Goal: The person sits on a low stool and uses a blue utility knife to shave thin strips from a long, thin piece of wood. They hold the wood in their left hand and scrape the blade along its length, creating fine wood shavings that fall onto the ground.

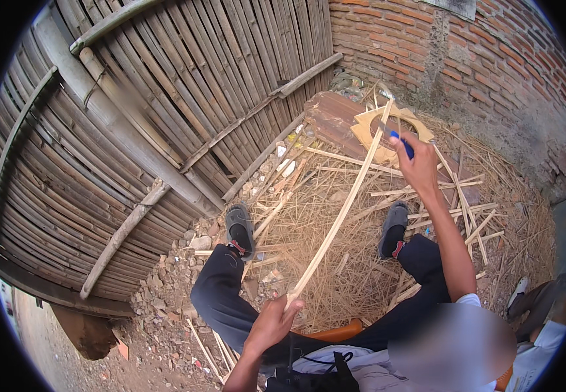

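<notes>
A long, pale split-bamboo strip slants from my lap up to the far right. My left hand is closed around its near end, thumb on top. In my right hand is a knife with a blue handle, fingers wrapped around it. Its grey blade meets the strip close to the far end; whether it cuts in cannot be told. Beneath that end lies a flat tan piece with a round hole and jagged outer edge, on a brown board.
Bamboo strips and shavings cover the ground around my shod feet. A bamboo-slat fence stands left, a brick wall at the back right. Rubble lies lower left. Another person's trousers show at right.
</notes>
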`<act>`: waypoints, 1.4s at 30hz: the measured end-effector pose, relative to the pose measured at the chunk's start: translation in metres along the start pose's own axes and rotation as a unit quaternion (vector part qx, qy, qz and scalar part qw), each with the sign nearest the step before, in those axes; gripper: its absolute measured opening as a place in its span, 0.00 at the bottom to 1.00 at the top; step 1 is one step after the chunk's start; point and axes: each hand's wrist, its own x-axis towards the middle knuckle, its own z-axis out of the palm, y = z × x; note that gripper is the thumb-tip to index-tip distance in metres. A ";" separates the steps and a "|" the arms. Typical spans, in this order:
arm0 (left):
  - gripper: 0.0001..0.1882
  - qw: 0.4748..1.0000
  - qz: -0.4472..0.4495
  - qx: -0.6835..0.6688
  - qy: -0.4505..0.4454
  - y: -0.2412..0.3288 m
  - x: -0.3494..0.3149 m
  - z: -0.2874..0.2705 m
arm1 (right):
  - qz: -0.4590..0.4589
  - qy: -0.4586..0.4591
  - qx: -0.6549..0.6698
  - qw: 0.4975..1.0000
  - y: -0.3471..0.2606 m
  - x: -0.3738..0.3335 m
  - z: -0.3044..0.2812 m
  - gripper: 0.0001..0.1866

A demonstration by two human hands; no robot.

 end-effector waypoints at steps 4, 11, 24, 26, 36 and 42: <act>0.26 1.000 0.000 0.005 -0.015 -0.018 -0.002 -0.006 | 0.062 0.090 -0.010 0.994 0.114 0.064 -0.006 0.27; 0.26 0.993 -0.066 0.010 0.101 -0.047 0.031 -0.010 | 0.132 -0.214 0.140 0.958 0.086 -0.033 0.056 0.18; 0.36 0.993 0.004 -0.118 -0.009 -0.048 0.091 0.035 | 0.206 -0.325 0.377 0.843 -0.058 -0.194 0.057 0.11; 0.37 0.987 0.003 -0.160 -0.012 -0.058 0.093 0.041 | 0.247 -0.294 0.465 0.797 -0.057 -0.207 0.071 0.12; 0.17 0.955 -0.056 -0.288 -0.040 -0.030 0.090 0.037 | 0.275 -0.277 0.536 0.748 -0.063 -0.221 0.083 0.17; 0.20 0.958 -0.022 -0.285 0.012 -0.036 0.087 0.020 | -0.016 -0.041 0.104 0.994 -0.083 -0.187 0.022 0.30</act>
